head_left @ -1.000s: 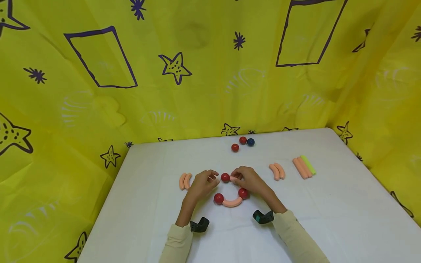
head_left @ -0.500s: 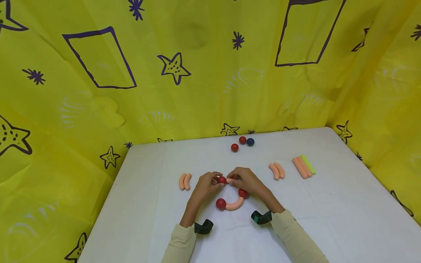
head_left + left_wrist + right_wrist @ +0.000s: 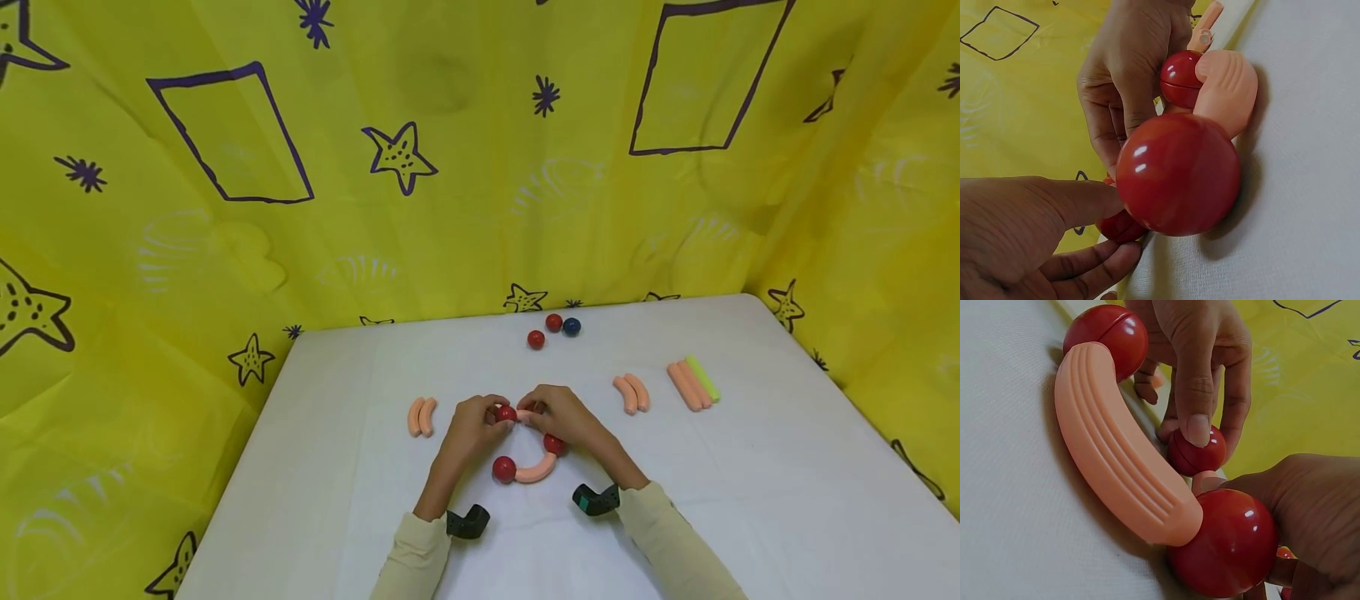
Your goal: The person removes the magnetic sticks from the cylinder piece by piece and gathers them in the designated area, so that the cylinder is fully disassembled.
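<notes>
A red ball [image 3: 506, 413] is held between the fingers and thumb of my left hand [image 3: 471, 427]. My right hand [image 3: 562, 412] pinches a peach-coloured piece [image 3: 1204, 480], mostly hidden by the fingers, whose end meets that ball. Nearer to me, a curved, ridged peach rod [image 3: 1122, 444] lies on the table with a red ball at each end. Its left ball [image 3: 504, 469] sits apart from both hands; its right ball [image 3: 554, 444] is just under my right hand. Together these pieces form a ring that is open on the left side.
Two curved peach rods [image 3: 422, 417] lie at left, two more [image 3: 632, 393] at right. Beyond those are straight peach rods [image 3: 688, 385] and a green rod [image 3: 702, 379]. Two red balls [image 3: 536, 339] and a blue ball [image 3: 572, 327] sit by the white table's [image 3: 360, 517] back edge.
My left hand has moved right and taken hold of the red ball, which shifted slightly left and nearer. The near curved rod and its left ball turned slightly. Little differs over the last half second.
</notes>
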Motion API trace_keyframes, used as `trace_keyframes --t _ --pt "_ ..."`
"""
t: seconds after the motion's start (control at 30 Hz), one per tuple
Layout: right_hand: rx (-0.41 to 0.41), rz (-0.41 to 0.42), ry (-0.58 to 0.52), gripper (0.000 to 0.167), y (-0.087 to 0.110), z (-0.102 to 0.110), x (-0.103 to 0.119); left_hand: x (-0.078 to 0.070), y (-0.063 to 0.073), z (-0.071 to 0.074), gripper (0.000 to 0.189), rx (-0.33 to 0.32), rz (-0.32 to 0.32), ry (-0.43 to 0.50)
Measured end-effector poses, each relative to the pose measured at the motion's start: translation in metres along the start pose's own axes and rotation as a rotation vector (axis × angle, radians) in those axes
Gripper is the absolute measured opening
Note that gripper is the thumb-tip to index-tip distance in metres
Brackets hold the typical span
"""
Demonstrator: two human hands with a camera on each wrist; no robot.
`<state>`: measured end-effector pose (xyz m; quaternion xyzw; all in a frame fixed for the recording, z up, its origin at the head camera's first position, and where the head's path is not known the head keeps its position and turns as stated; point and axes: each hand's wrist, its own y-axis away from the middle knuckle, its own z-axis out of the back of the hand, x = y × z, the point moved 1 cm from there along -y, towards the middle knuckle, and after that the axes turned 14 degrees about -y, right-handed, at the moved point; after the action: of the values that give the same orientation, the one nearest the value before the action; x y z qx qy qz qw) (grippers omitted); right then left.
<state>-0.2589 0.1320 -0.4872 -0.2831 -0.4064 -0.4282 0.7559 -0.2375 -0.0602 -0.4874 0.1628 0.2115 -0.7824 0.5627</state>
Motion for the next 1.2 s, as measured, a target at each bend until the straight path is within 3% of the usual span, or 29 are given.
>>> trace_keyframes --t 0.33,0.47,0.63,0.83,1.2 --pt "0.007 0.069 0.015 0.016 -0.001 0.001 -0.002 0.002 0.000 0.003 0.025 0.006 -0.021 0.037" --pt "-0.012 0.081 0.038 0.015 -0.002 0.002 -0.003 0.007 -0.001 0.007 0.025 -0.017 0.030 0.065" --pt "-0.036 0.040 0.042 0.013 -0.001 0.005 -0.005 0.015 0.000 0.014 0.027 -0.007 0.132 0.152" --pt "-0.019 0.014 0.027 0.015 -0.001 0.006 -0.007 0.017 0.000 0.017 0.029 0.022 0.138 0.179" --pt "-0.007 -0.055 -0.012 0.016 -0.002 0.006 -0.003 0.013 -0.003 0.013 0.029 0.001 0.153 0.153"
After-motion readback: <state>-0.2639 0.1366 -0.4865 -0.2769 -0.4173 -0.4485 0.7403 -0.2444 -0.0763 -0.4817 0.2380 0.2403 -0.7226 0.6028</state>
